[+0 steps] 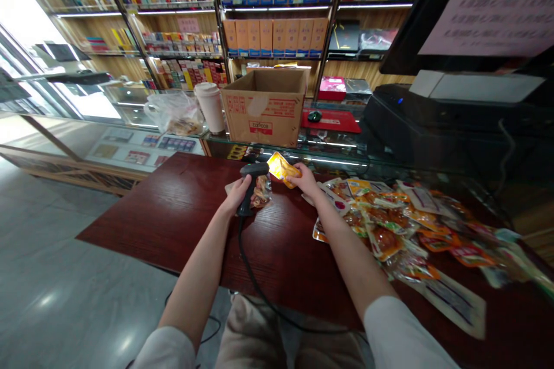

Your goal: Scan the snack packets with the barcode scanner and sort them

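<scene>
My left hand (237, 195) is wrapped round the handle of a black barcode scanner (254, 169), whose head points right. In my right hand (306, 180) I grip a yellow food packet (281, 168) by its right end. Bright light from the scanner falls on the packet, just in front of the scanner head. Behind the scanner handle, a clear packet of brownish food (261, 191) lies on the dark red-brown table (173, 207), partly hidden. The scanner's black cord (247, 265) runs down over the table toward my lap.
A pile of food packets (385, 225) covers the table's right side. Behind the table, an open cardboard box (264, 109), a white paper cup (210, 106) and a plastic bag (173, 115) stand on the glass counter. A black monitor (402, 40) rises at the right.
</scene>
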The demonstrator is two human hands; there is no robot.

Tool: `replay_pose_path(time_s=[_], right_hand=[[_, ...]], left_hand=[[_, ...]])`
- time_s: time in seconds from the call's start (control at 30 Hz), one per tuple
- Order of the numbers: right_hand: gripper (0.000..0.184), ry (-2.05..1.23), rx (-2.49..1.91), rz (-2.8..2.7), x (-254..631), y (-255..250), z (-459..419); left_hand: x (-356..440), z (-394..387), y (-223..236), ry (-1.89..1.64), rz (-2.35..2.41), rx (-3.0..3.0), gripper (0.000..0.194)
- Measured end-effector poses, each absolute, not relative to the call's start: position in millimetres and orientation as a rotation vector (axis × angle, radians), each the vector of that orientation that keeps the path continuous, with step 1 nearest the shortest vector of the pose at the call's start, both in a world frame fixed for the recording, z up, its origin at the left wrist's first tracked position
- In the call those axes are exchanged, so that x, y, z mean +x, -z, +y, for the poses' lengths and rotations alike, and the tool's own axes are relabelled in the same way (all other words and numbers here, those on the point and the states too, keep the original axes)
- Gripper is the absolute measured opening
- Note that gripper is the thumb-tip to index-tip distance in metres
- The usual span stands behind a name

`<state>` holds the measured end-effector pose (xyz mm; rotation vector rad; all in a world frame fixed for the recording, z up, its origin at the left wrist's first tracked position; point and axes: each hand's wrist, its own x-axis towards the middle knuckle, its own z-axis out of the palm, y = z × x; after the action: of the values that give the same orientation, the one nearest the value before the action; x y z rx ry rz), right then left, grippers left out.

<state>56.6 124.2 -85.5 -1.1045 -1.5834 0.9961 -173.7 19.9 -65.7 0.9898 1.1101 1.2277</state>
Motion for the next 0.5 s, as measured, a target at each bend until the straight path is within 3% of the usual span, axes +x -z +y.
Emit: replay_pose_path(time_s=[0.2,0.37,0.5], right_hand=[[0.061,-0.707,-1.475,-1.991,70,55,110],[0.033,-0.407,-2.138,-2.335,103,15,100],[0.055,-0.196,-2.308,-2.256,119,1,101]], left_hand=[[-189,21,61,-1.313,1.18,0.926,0.063],[-208,23,57,-1.447,1.312,0.773,0.057],[-215,26,59,-1.499,1.364,0.653,0.054]])
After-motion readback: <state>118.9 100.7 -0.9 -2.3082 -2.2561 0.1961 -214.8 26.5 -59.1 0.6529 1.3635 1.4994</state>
